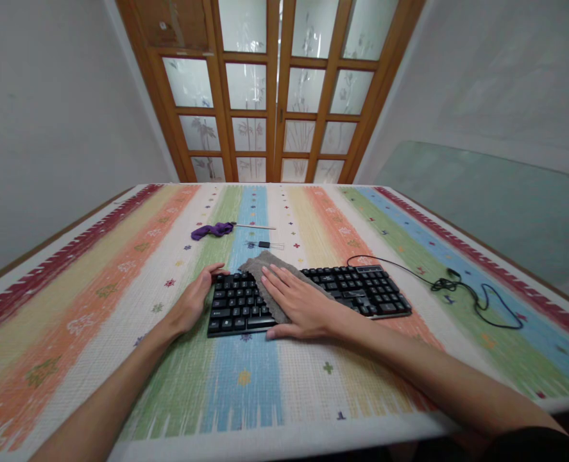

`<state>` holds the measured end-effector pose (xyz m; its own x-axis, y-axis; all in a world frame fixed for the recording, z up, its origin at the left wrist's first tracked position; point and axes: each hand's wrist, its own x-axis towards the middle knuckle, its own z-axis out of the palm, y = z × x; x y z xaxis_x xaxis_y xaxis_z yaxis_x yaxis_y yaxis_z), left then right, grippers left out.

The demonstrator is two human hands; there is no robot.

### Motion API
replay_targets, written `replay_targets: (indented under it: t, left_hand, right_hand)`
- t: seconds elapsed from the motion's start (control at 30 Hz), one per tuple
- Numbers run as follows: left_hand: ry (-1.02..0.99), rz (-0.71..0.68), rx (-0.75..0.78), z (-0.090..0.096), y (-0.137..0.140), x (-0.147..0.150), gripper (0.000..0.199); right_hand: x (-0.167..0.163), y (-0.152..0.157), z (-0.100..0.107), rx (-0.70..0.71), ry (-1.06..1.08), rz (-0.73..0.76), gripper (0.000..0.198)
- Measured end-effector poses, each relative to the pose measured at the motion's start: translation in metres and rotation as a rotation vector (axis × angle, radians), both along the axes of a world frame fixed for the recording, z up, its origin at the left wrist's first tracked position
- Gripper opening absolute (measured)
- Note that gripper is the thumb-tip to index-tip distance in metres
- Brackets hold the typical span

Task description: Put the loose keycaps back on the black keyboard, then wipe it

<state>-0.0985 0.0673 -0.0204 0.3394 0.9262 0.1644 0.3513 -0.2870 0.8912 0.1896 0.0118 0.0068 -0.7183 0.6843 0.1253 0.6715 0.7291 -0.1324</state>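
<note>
A black keyboard (pixel 236 312) lies across the striped tablecloth in front of me. At its left end, my left hand (pixel 197 296) holds the edge, with fingers reaching over the upper left corner. A grey cloth (pixel 261 262) is spread over the middle of the keys and hides part of them. My right hand (pixel 296 301) rests flat on this cloth, fingers stretched out and pressing it down, the thumb pointing left near the keyboard's front edge.
Beyond the keyboard lie a purple cloth (pixel 212 231) by a thin stick (pixel 255 226), and a small black piece with wires (pixel 263 244). The keyboard's black cable (pixel 481 308) lies coiled to the right. The tablecloth (pixel 308 385) reaches toward wooden glazed doors (pixel 274 96).
</note>
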Motion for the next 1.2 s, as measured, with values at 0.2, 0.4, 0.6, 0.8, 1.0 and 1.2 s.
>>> replay_targets:
  t: [0.2,0.4,0.6,0.8,1.0,1.2]
  left_hand:
    - [0.005,0.004,0.001,0.004,-0.002,0.002,0.080]
    - [-0.012,-0.001,-0.019,0.002,-0.001,0.001,0.080]
    - [0.004,-0.008,0.009,-0.001,0.001,-0.001,0.077]
    - [-0.007,-0.016,0.000,-0.001,0.002,0.000,0.077]
    - [0.000,-0.007,0.016,0.001,0.000,0.001,0.076]
    - [0.018,-0.006,0.025,0.003,-0.001,0.001,0.075]
  right_hand:
    - [0.003,-0.004,-0.002,0.012,-0.002,0.010,0.083]
    - [0.008,-0.008,-0.003,0.044,-0.032,0.060,0.063]
    - [0.017,-0.016,-0.005,0.047,0.041,0.105,0.056]
    - [0.022,-0.030,0.002,0.099,0.068,0.103,0.050]
    - [0.014,-0.053,0.029,0.115,-0.088,-0.025,0.053]
    - [0.024,-0.027,0.029,0.126,0.012,0.027,0.085]
